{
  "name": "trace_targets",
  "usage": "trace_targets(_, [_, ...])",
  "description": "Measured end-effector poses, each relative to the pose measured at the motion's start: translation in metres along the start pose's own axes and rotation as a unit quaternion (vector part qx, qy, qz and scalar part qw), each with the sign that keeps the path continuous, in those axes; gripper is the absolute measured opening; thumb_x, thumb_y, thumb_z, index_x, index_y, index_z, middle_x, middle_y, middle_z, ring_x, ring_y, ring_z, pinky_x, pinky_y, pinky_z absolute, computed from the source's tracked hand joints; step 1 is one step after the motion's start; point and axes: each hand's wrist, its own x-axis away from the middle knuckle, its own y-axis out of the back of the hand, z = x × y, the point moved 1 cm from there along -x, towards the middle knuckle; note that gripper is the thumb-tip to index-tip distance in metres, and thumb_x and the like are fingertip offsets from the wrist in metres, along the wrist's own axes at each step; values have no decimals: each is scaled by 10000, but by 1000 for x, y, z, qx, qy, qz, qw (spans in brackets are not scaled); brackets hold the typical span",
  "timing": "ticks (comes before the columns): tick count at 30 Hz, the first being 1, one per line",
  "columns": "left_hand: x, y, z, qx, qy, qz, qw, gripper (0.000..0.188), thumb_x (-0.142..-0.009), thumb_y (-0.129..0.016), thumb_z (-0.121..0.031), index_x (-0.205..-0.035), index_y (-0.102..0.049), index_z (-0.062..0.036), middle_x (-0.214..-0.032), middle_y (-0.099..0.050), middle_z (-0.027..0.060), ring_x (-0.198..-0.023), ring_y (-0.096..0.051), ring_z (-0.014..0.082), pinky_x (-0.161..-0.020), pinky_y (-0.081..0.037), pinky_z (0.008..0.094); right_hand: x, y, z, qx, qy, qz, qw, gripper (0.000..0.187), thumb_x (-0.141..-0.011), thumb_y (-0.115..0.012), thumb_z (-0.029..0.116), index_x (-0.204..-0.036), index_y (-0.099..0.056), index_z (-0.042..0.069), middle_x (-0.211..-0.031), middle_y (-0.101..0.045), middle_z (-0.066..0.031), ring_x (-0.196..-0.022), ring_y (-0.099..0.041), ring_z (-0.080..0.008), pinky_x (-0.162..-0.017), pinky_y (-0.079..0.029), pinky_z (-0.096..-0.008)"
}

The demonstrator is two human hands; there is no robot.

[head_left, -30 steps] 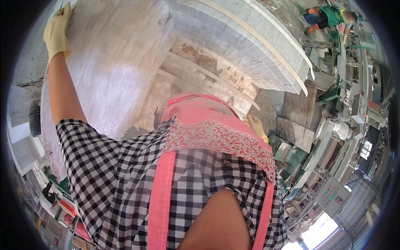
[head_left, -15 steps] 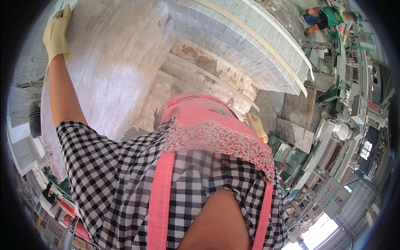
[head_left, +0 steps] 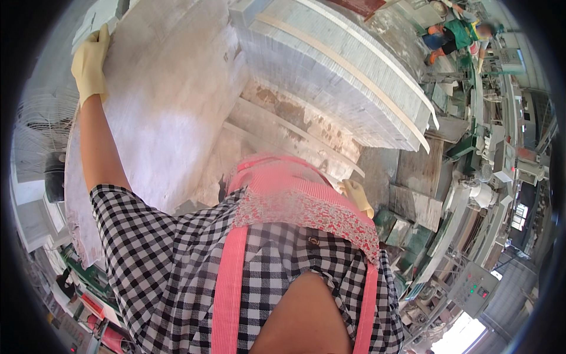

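Observation:
A pale, dusty large slab (head_left: 159, 100) stands on my left. My left hand (head_left: 90, 66), in a cream-yellow rubber glove, is raised to its upper left edge with the fingers closed over that edge. Low on the right, beside my pink apron (head_left: 289, 177), is my gloved right hand (head_left: 356, 196). The apron and my body partly cover it, so its grip cannot be made out. Beyond the apron lies a stack of thin grey-white tiles (head_left: 330, 71) with pale strips laid across its top.
Pale beams (head_left: 295, 127) cross the stained floor between slab and stack. Weathered boards (head_left: 415, 203) lie right of my right hand. Farther right are green machinery, a control box (head_left: 473, 289) and a person in a green apron (head_left: 460, 34). Wire racks (head_left: 44, 124) stand left of the slab.
The view has shifted slightly, so most things sit a little lower in the picture. My left hand stays closed at the slab's edge, and my right hand stays low beside the apron.

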Motion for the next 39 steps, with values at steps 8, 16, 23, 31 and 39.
trace_targets(8, [-2,-1,-2,-10,2,6,1000,575,-903,-400,-635,-1044,-735,-190,-1040,-706,144,-1026,-650,338,-892,-482,407,1,-9,17,6,42,-33,999,423,-948,-549,299,-1105,-658,-78,-1019,-709,-113,-871,-609,-161,-789,-467,-306])
trace_targets(16, [11,5,-14,-15,-10,-42,999,514,-935,-424,-544,-949,-732,-132,-919,-698,194,-912,-666,378,-799,-504,465,-3,-12,23,17,38,-35,999,404,-925,-560,305,-1056,-682,-57,-925,-711,-98,-816,-623,-154,-710,-476,-304])
trace_targets(23, [22,13,-22,11,-31,-74,997,474,-946,-447,-468,-862,-717,-88,-854,-693,186,-821,-667,382,-740,-505,471,-23,-6,7,-30,41,-96,994,344,-907,-565,261,-976,-679,-57,-854,-711,-114,-787,-662,-173,-666,-501,-312])
trace_targets(31, [23,10,-22,15,-51,-97,994,440,-946,-488,-462,-852,-727,-104,-812,-690,177,-791,-668,357,-724,-502,461,-13,-6,25,9,99,-180,979,328,-935,-479,215,-821,-657,-36,-560,-595,-115,-451,-555,-192,-458,-438,-328])
trace_targets(39, [27,7,-21,23,-92,-147,985,397,-945,-526,-392,-770,-702,-82,-762,-682,149,-720,-659,353,-658,-498,454,25,-15,79,111,14,-163,980,418,-958,-487,312,-843,-660,-51,-567,-608,-121,-442,-567,-201,-459,-455,-298])
